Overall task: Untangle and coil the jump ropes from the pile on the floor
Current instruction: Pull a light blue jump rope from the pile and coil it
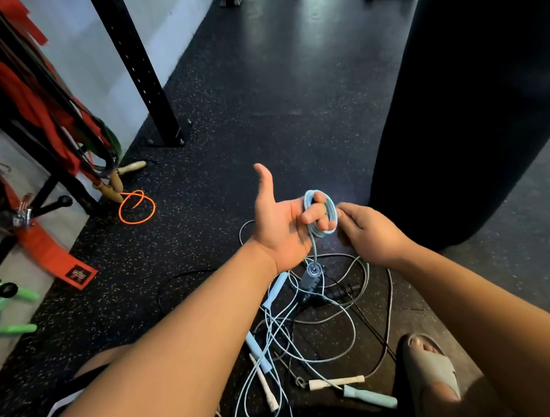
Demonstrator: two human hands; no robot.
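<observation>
Over the floor pile (314,324), my left hand (281,230) grips a part-wound blue rope (313,193), right hand (369,232) pinching it; the rest tangled.

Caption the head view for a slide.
Left hand holds a pale blue jump rope coil around its fingers; right hand pinches it above the tangled rope pile.

L hand (279,231): bare.
R hand (369,232): bare.
L forearm (167,357): bare all the way to btm edge of frame.
R forearm (483,304): bare too, to btm-R corner.
Knee (102,360): bare, lower L, partly behind L forearm.
Footwear: taupe moulded foam slide (436,371) on foot at R, one wide upper w/ open toe + side cut-out.
Toes (422,344): bare, showing at front of slide.
</observation>
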